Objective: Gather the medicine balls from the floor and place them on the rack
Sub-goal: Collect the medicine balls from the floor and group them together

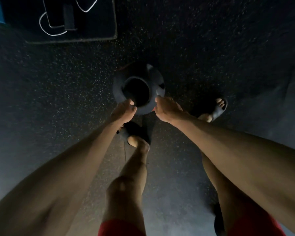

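A dark grey medicine ball [121,82] with a round hollow grip opening lies below me over the speckled floor, with a sliver of red showing at its top edge. My left hand [123,110] grips the near rim of the opening. My right hand [165,109] holds the ball's right side, fingers curled against it. Both arms stretch straight down to it. Whether the ball rests on the floor or hangs just above it is unclear in the dim light.
A dark low platform [85,31] with white line markings lies at the upper left. My sandalled feet stand right behind the ball, the left foot [136,133] and the right foot [213,110]. Dark speckled rubber floor [211,48] spreads all around.
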